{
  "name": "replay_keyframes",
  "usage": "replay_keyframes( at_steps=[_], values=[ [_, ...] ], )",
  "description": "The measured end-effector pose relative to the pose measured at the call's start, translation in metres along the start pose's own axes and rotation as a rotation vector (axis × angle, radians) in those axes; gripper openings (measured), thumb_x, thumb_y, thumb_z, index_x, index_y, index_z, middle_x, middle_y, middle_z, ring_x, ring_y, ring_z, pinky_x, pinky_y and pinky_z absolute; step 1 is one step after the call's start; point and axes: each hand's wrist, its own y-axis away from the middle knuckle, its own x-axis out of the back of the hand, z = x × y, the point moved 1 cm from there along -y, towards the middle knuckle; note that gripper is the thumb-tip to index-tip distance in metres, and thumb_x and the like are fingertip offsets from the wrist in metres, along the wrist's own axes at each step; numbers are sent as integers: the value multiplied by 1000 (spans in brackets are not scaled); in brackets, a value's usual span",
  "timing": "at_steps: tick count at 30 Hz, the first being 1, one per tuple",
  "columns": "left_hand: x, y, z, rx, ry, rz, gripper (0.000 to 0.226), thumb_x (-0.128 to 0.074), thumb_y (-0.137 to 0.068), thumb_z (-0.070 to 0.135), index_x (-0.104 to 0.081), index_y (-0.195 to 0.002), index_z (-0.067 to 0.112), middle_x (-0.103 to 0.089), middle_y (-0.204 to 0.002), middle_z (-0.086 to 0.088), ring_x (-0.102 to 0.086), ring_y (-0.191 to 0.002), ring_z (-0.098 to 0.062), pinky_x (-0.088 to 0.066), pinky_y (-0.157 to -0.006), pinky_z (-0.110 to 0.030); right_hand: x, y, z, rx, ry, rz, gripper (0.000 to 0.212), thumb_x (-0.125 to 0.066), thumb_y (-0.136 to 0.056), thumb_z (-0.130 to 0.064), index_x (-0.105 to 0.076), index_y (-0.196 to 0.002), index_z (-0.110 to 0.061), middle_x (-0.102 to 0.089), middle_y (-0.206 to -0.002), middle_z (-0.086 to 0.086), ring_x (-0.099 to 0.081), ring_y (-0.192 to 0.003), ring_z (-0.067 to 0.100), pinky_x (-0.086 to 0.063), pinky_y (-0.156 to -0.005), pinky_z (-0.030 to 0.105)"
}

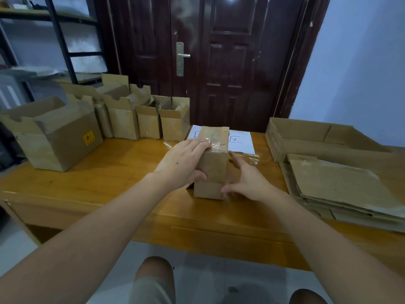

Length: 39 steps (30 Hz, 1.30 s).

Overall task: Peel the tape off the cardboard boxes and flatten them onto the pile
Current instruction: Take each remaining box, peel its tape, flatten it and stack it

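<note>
Two hands are working one small brown cardboard box [213, 163], standing upright near the middle of the orange-brown wooden table [105, 172]. The left hand [184, 163] is gripping it, fingers lying across the clear shiny tape [215, 142] on top, thumb pressing the near face. The right hand [247, 178] is hovering at the box's right side, fingers spread and relaxed, slightly blurred. A stack of flattened brown cardboard sheets [341, 187] is lying at the right. Opened brown cardboard boxes [122, 115] are standing in a row at the back left.
</note>
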Motion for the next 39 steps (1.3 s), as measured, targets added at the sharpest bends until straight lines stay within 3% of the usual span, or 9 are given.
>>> replay_keyframes(
  at_steps=[3, 9, 13, 18, 25, 28, 33, 36, 39],
  values=[
    [2, -4, -3, 15, 0, -9, 83, -81, -81, 50, -38, -149, 27, -45, -154, 5, -41, -141, -18, -34, -119, -39, -4, -6, 0, 16, 118, -129, 146, -97, -60, -39, 13, -156, -49, -26, -166, -8, -35, -147, 19, -36, -118, 46],
    [20, -8, -4, 54, 39, -33, 83, -84, -80, 47, -40, -147, 28, -48, -150, 5, -43, -138, -17, -37, -116, -40, -13, -3, -6, 118, 294, -43, 139, -86, -66, -63, 22, -153, -50, -24, -165, -7, -61, -122, 21, -57, -91, 39],
    [39, -14, -7, 96, 144, -66, 83, -88, -76, 43, -43, -145, 28, -53, -143, 7, -49, -130, -15, -45, -108, -38, -12, 1, -12, 150, 359, 22, 134, -80, -70, -68, 19, -156, -43, -23, -165, -7, -55, -126, 18, -55, -88, 34],
    [44, -17, -4, 87, 135, -122, 84, -89, -75, 42, -44, -144, 28, -53, -141, 6, -50, -127, -15, -46, -106, -36, -16, 12, -15, 182, 437, 61, 111, -71, -91, -42, 16, -159, -35, -39, -155, -2, -57, -90, 6, -50, -68, 21],
    [25, 3, 10, 61, 68, -151, 82, -87, -74, 52, -43, -140, 31, -52, -143, 7, -48, -128, -13, -46, -104, -33, -9, 29, 3, 228, 535, 2, 79, -49, -105, -23, 4, -162, -35, -35, -163, -2, -43, -142, 15, -45, -109, 33],
    [16, 10, 15, 45, 20, -138, 79, -84, -74, 57, -44, -137, 32, -54, -140, 8, -49, -126, -14, -45, -104, -32, -8, 36, 5, 199, 531, -59, 83, -54, -100, -21, 0, -162, -36, -40, -159, -1, -45, -139, 15, -43, -108, 30],
    [7, 21, 19, -21, -39, -68, 63, -75, -82, 59, -50, -131, 29, -56, -135, 7, -49, -122, -14, -44, -103, -30, -1, 46, -3, 199, 256, 36, 104, -71, -87, -38, 4, -158, -45, -37, -157, -4, -65, -94, 8, -59, -77, 29],
    [4, 29, 22, -17, -18, -47, 67, -75, -86, 53, -47, -140, 25, -53, -144, 4, -47, -131, -17, -40, -110, -31, -1, 47, -12, 345, 343, 197, 111, -76, -82, -50, 3, -160, -37, -1, -169, -11, -48, -134, 15, -52, -98, 30],
    [1, 37, 23, -8, -14, -50, 76, -78, -85, 49, -44, -147, 22, -48, -153, 1, -44, -140, -19, -37, -116, -33, -8, 46, -24, 552, 515, 335, 90, -81, -79, -47, -32, -151, -25, -12, -168, 8, -27, -150, 26, -31, -120, 36]
  ],
)
